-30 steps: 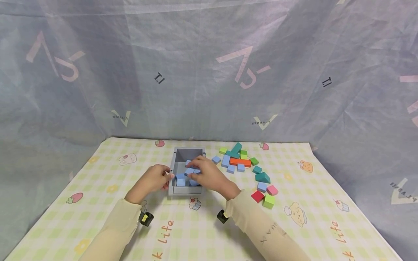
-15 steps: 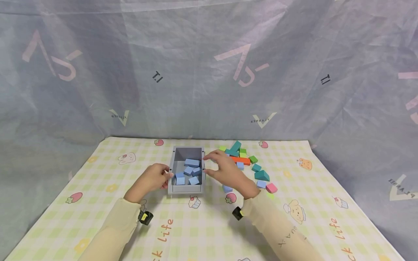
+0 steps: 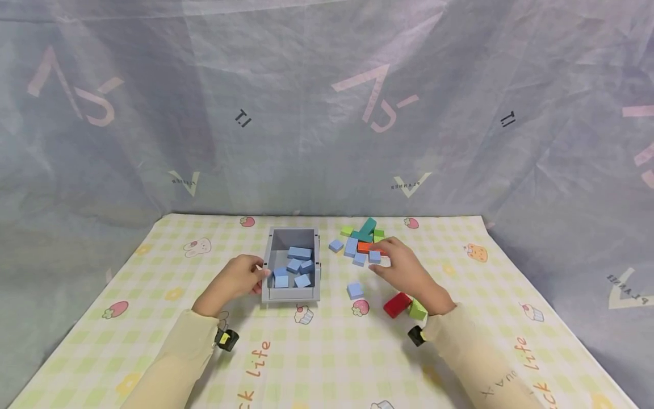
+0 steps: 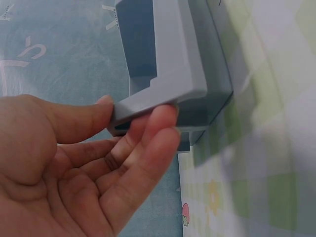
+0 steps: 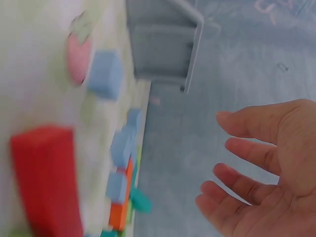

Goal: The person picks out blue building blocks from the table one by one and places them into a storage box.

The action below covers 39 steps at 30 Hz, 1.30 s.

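Observation:
A grey open box sits mid-table with several light blue blocks inside. My left hand pinches the box's left wall near the front corner, and in the left wrist view thumb and fingers of that left hand clamp the box rim. My right hand hovers open over the block pile, fingertips by a small blue block and an orange block. Seen from the wrist, the right hand has spread fingers and holds nothing.
One blue block lies alone on the checked mat. A red block and a light green block lie by my right wrist. Teal, green and more blue blocks lie behind. A cloth backdrop stands close behind.
My right hand has left the inside of the box and swung right to the block pile, opening. The left hand has stayed on the box wall.

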Available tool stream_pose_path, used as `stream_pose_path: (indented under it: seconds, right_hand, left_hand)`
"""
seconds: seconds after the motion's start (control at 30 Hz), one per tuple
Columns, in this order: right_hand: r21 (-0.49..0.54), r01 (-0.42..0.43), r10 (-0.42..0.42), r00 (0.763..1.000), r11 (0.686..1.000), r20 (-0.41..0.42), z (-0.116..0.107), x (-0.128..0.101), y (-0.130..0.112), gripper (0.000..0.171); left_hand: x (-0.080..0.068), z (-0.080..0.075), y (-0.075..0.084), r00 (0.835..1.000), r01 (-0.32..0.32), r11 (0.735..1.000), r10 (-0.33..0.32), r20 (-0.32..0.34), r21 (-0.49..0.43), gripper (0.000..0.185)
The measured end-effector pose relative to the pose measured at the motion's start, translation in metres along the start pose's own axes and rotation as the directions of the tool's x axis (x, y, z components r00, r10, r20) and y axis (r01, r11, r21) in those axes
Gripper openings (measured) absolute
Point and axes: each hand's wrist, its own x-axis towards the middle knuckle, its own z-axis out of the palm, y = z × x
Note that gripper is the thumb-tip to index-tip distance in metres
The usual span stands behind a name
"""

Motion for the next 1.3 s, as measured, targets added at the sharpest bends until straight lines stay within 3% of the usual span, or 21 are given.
stream_pose_path:
  seconds: [0.2,0.37,0.77,1.3]
  right_hand:
    - [-0.041,-0.116,0.117,0.993,0.992,0.031,-0.008,-0.011,0.022,0.035]
    - [-0.052,-0.161,0.165,0.981,0.986,0.104,-0.010,-0.014,0.034,0.027]
    - [-0.103,-0.273,0.289,0.930,0.957,0.227,0.002,-0.021,0.060,0.012]
    - [-0.129,-0.301,0.322,0.924,0.945,0.207,0.007,-0.023,0.065,0.010]
  left_hand:
    - [0.001,-0.002,0.001,1.000,-0.002,1.000,0.002,-0.002,-0.005,0.041]
    - [0.001,-0.003,0.001,1.000,0.000,1.000,-0.001,-0.010,-0.012,0.041]
    - [-0.001,0.000,0.001,1.000,-0.007,1.000,0.007,-0.008,-0.028,0.041]
    - [-0.004,0.002,0.002,1.000,0.005,1.000,-0.005,-0.011,0.009,0.040]
